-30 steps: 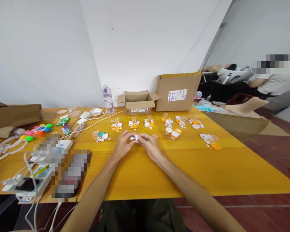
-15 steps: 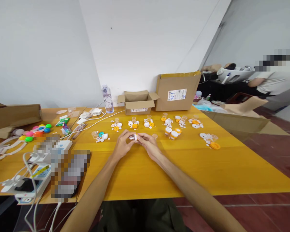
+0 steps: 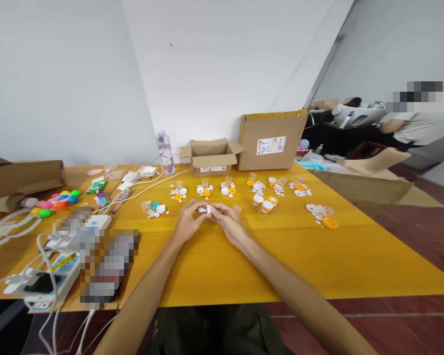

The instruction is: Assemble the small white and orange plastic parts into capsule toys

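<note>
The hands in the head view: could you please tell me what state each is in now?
Left hand: closed, holding a small white-and-clear piece.
Right hand: closed, holding the same piece by its white end.

- one left hand (image 3: 188,222), one right hand (image 3: 229,221)
- one small piece (image 3: 207,210) in hand
- eight clusters of small parts (image 3: 225,191)
- two white-topped jars (image 3: 266,207)
- one teal disc (image 3: 155,205)
- four cardboard boxes (image 3: 213,161)
- one bottle (image 3: 165,153)
- one green packet (image 3: 96,186)
- two power strips (image 3: 68,261)
- one other person (image 3: 420,129)

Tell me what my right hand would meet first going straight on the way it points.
Your right hand would first push the small white-ended plastic piece at its fingertips; beyond that, probably your left hand, though depth is unclear.
</note>
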`<state>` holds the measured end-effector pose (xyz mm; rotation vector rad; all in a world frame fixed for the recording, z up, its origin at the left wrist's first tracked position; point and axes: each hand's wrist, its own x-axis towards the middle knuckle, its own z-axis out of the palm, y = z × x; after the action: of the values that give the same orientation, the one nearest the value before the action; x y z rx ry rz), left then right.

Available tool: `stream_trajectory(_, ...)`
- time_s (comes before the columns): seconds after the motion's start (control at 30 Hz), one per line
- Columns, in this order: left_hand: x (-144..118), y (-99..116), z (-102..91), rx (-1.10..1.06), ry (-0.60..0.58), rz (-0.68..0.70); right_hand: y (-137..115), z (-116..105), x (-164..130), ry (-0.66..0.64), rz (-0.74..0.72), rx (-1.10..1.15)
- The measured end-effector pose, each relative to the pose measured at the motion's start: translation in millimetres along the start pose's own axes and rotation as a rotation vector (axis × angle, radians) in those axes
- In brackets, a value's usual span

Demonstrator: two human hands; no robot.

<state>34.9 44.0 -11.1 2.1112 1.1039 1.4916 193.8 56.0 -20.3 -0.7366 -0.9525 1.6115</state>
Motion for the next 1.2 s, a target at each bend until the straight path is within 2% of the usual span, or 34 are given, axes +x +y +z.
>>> stream_trajectory(0.37,3,10,-2.5,0.008,-0.023,0.015,-3,-4,1,-0.041,0.028,0.009)
stream_trajectory(0.67,2,9,-2.6,0.091,-0.009,0.068,-3,2,-1,-0.052,-0.021,-0.073)
stream_trajectory(1.03,2,4,-0.3,0.032,-0.02,-0.014,2,3,-1,0.0,-0.117,-0.116)
stream_trajectory(1.2,1,2,0.9,0.013,-0.03,-0.035,2,1,0,0.011,-0.115,-0.104)
